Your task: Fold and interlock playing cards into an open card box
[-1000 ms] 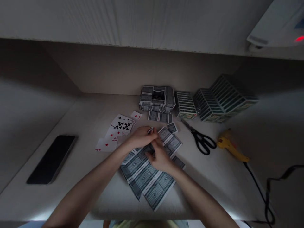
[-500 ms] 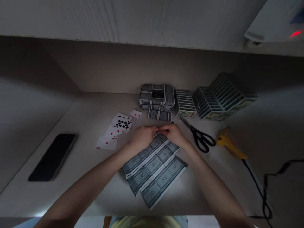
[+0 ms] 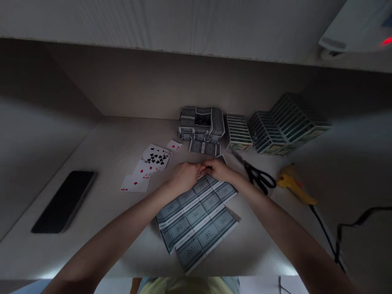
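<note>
A panel of joined playing cards [image 3: 196, 214], patterned backs up, lies slanted on the desk in front of me. At its far edge my left hand [image 3: 187, 175] and my right hand [image 3: 219, 169] meet, fingertips together. Both hands are closed in a pinch on the panel's edge, and the fingers hide the exact spot they grip. Just beyond them lies a short strip of cards [image 3: 204, 147], in front of a hollow card-built box [image 3: 201, 122]. Loose face-up playing cards [image 3: 151, 161] are spread to the left of my left hand.
Black-handled scissors [image 3: 260, 177] and a yellow glue gun [image 3: 295, 188] with a black cord lie on the right. Stepped card structures [image 3: 275, 130] and a smaller card block [image 3: 239, 131] stand at the back right. A phone [image 3: 63, 202] lies left. A shelf [image 3: 171, 28] overhangs the desk.
The card panel has shifted slightly left and toward me, its near strip turned a little. Both hands stay together at its far edge; the right hand's fingers have curled in slightly.
</note>
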`<state>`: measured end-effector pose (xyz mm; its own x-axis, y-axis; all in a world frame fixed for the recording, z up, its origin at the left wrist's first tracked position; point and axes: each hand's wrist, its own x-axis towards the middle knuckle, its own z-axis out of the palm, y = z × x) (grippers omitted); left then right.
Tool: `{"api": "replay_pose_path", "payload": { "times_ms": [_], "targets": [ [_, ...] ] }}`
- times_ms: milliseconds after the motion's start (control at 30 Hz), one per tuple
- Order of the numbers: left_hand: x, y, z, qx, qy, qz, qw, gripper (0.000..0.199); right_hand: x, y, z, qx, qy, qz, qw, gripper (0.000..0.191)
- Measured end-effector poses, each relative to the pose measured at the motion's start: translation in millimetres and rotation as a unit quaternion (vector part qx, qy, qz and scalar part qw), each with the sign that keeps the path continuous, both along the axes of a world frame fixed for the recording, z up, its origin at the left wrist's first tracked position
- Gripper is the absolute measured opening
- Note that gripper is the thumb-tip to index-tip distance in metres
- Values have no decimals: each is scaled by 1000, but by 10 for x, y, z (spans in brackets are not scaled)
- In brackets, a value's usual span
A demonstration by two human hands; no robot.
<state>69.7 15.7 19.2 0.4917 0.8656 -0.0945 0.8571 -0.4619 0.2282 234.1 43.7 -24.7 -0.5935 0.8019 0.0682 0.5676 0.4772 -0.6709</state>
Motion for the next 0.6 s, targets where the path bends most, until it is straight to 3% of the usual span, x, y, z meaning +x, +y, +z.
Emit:
{"api": "replay_pose_path", "payload": {
  "times_ms": [167, 300, 367, 467, 600],
  "targets": [
    [12, 16, 5, -7, 8, 2, 1000, 46, -47, -93, 3, 92, -41, -10, 995, 19],
    [-72, 43, 51, -44, 4, -11, 999, 36, -28, -149, 40, 112, -63, -29, 991, 12],
    [-144, 52, 72, -68, -13, -40, 997, 35, 21, -189, 68, 102, -54, -70, 991, 16],
    [-214, 49, 105, -95, -52, -80, 991, 53, 118, -273, 116, 74, -41, -155, 984, 42],
    [-137, 45, 131, -83, -45, -59, 994, 59, 207, -390, 153, 5, -31, -270, 962, 49]
  ]
}}
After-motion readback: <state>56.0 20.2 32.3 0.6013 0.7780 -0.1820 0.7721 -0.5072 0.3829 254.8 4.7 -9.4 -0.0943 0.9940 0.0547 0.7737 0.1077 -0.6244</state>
